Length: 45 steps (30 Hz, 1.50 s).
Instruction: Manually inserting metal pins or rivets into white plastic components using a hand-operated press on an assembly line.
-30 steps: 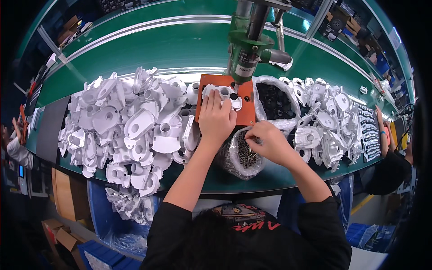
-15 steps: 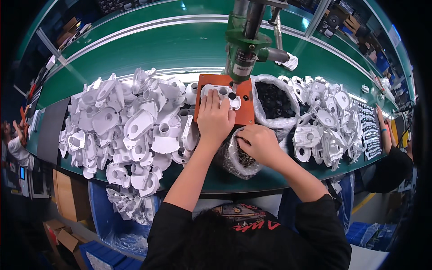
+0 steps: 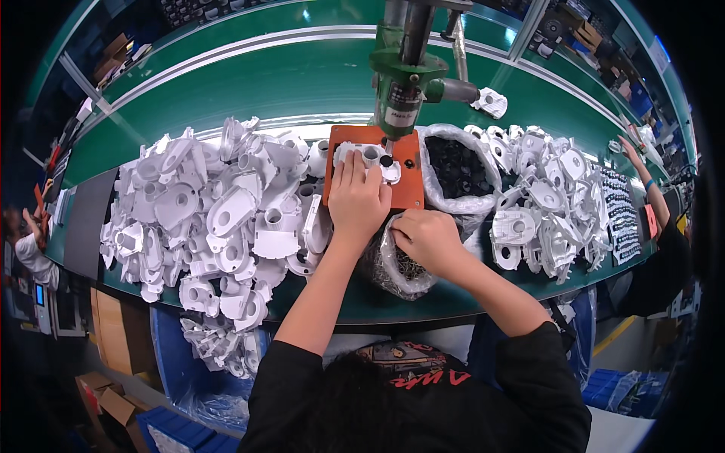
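My left hand point(image 3: 358, 198) lies with its fingers stretched over a white plastic housing point(image 3: 349, 148), which rests on an orange fixture plate point(image 3: 406, 187). A round black piece point(image 3: 387, 161) sits in the housing beside my fingertips, below the tip of a green press point(image 3: 400, 90). My right hand point(image 3: 427, 235) is at the rim of a clear plastic bag point(image 3: 414, 287) of small metal screws or pins point(image 3: 408, 266). Its fingers are curled and pinched together; whatever is between them is hidden.
White housings are heaped left point(image 3: 226, 204); other white parts lie right point(image 3: 555, 196). A bag of black pieces point(image 3: 457, 170) stands beside the plate. Blue bins point(image 3: 170, 355) sit below the table edge. At the right a co-worker's arm point(image 3: 651, 185) reaches over the table.
My right hand has shifted slightly at the bag's rim. My left hand stays on the housing. The co-worker's arm at right has stretched farther over the table.
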Each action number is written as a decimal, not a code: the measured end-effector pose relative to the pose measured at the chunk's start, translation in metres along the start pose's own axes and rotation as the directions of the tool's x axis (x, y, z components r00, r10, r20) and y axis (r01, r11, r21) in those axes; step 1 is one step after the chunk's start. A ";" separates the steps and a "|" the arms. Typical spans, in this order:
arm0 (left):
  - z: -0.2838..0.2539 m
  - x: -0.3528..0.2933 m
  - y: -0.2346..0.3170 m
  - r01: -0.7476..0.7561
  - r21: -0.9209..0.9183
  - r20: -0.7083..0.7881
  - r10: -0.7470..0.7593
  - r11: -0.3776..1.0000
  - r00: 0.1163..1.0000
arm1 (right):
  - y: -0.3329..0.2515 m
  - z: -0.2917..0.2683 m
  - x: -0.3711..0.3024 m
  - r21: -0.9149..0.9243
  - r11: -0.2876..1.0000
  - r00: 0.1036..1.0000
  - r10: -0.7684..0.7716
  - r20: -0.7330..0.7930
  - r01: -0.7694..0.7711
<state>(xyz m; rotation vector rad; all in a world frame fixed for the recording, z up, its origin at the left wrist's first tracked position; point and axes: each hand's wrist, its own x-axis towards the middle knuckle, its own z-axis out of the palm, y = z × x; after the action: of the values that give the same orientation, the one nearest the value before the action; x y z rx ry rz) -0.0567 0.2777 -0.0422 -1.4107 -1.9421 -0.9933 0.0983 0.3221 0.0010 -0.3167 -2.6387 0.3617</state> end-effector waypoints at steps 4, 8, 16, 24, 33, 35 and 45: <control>-0.001 0.001 0.000 0.007 -0.013 -0.003 -0.007 1.000 1.000 | -0.002 -0.010 0.003 0.100 0.991 0.994 0.085 0.070 -0.092; 0.001 0.002 0.000 0.003 -0.019 -0.016 -0.003 1.000 1.000 | 0.009 -0.021 0.007 0.239 0.962 0.985 0.106 0.133 -0.136; -0.003 0.000 -0.003 0.018 -0.011 0.005 -0.018 1.000 1.000 | 0.043 -0.049 0.059 0.505 0.705 0.867 0.397 0.302 -0.499; 0.000 0.001 -0.001 0.022 -0.046 -0.011 -0.023 0.999 1.000 | 0.077 -0.021 0.096 0.570 0.570 0.806 0.395 0.442 -0.592; -0.001 0.000 -0.002 0.017 -0.043 -0.010 -0.018 0.999 1.000 | 0.082 -0.017 0.109 0.504 0.602 0.777 0.380 0.502 -0.620; -0.001 0.000 -0.002 0.018 -0.043 -0.010 -0.018 0.999 1.000 | 0.079 -0.021 0.112 0.496 0.595 0.765 0.381 0.520 -0.633; -0.002 0.001 0.000 0.023 -0.047 0.001 -0.023 0.999 1.000 | 0.092 -0.013 0.121 0.452 0.599 0.719 0.333 0.610 -0.661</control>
<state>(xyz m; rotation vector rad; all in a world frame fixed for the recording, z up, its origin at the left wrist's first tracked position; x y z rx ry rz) -0.0574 0.2767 -0.0407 -1.4163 -1.9516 -1.0555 0.0136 0.4451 0.0337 -0.8532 -2.5696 1.7137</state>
